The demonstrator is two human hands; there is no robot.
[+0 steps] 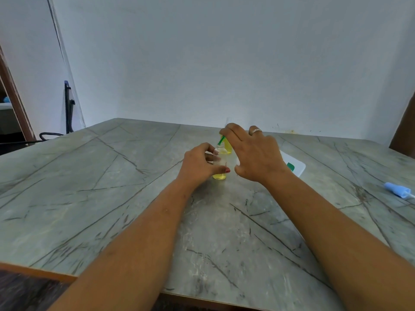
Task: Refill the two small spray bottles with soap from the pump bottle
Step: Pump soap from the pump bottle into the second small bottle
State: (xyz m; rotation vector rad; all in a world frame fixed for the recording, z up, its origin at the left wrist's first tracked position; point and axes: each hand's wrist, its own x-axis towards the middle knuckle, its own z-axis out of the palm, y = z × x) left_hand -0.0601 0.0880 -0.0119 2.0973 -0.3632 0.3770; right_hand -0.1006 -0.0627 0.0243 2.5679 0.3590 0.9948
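Small clear spray bottle point(219, 163) upright on bench point(112, 176), cap off, thin layer of yellow liquid at bottom
Left hand point(198, 166) wrapped round bottle, thumb across front, fingers behind
Right hand point(253, 153) just right of bottle, fingertips pinching green nozzle piece point(221, 140) right above bottle's open neck
Second yellow-filled bottle point(228, 147) close behind, mostly hidden by right hand
White pack point(295, 166) under right wrist
Blue spray cap point(397, 190) lying well apart at far right
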